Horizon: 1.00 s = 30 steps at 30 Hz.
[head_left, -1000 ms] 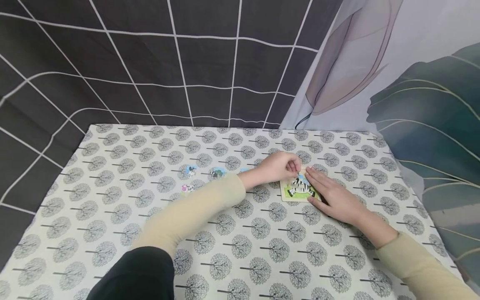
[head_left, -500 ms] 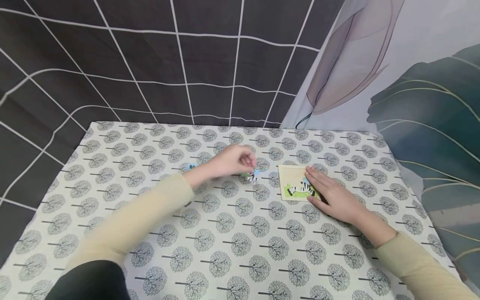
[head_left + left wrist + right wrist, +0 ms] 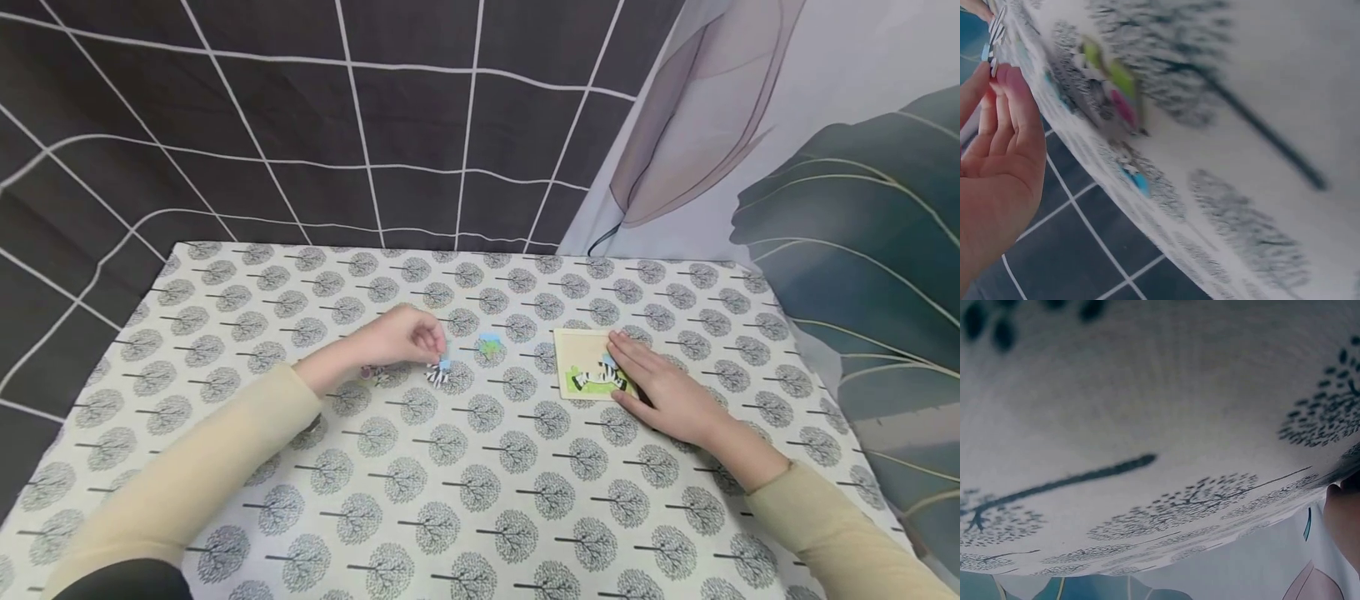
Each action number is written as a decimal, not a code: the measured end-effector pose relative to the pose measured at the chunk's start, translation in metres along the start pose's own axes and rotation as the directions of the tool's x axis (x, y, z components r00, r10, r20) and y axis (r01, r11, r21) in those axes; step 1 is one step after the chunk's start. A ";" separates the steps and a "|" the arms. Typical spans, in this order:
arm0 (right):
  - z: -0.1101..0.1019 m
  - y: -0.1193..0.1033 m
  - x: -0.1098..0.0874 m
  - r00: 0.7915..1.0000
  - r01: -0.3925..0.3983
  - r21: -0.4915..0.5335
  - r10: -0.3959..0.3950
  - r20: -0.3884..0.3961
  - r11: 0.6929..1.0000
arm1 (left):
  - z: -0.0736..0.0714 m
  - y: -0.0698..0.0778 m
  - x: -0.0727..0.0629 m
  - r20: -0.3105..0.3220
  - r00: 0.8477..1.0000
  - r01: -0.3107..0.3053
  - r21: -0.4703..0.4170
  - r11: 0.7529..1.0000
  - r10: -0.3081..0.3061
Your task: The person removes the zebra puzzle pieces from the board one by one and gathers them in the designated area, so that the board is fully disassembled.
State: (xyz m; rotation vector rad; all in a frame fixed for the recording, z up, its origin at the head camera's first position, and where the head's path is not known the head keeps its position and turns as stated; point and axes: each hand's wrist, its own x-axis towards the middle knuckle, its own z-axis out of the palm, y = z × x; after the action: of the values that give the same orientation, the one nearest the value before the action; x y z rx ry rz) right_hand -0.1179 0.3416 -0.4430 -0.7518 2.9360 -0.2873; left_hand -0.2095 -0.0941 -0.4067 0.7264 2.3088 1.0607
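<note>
My left hand (image 3: 401, 333) pinches a zebra-striped puzzle piece (image 3: 438, 377) with a blue patch between thumb and fingertips, over the left-middle of the table. In the left wrist view this puzzle piece (image 3: 996, 40) appears at the fingertips, at the upper left. My right hand (image 3: 667, 392) rests with extended fingers on the right side of a small wooden puzzle board (image 3: 577, 340), covering that edge. Inside the board, several zebra pieces (image 3: 600, 379) with green grass fill the lower part, and its upper left shows bare wood. Only a sliver of the right hand (image 3: 1344, 519) enters the right wrist view.
A loose blue-and-green puzzle piece (image 3: 490, 343) lies between the left hand and the board. Another piece with pink (image 3: 372, 373) lies partly behind the left wrist. The left wrist view also shows a blue-tipped piece (image 3: 1138, 178). A dark grid-patterned curtain (image 3: 405, 125) hangs behind the tree-print tablecloth (image 3: 480, 492).
My left hand has moved left from the board, taking the striped puzzle piece from it. More bare wood shows in the board, and the blue-and-green piece is uncovered. My right hand stays put.
</note>
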 end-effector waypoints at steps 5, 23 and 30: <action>0.000 0.000 0.001 1.000 -0.003 -0.004 0.003 0.006 1.000 | 0.000 -0.006 -0.007 0.024 1.000 0.011 0.027 1.000 -0.012; -0.002 -0.003 0.001 1.000 0.000 -0.012 0.000 0.001 1.000 | 0.005 -0.010 -0.007 0.008 1.000 0.004 0.068 0.998 -0.004; -0.002 -0.003 0.000 1.000 0.000 -0.011 0.000 0.001 1.000 | 0.006 -0.009 -0.007 -0.007 1.000 -0.011 0.097 0.995 0.011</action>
State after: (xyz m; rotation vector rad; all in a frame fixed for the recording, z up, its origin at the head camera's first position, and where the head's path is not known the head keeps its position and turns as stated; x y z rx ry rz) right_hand -0.1167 0.3397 -0.4409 -0.7535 2.9392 -0.2714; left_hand -0.2024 -0.1006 -0.4159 0.7746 2.3787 0.9627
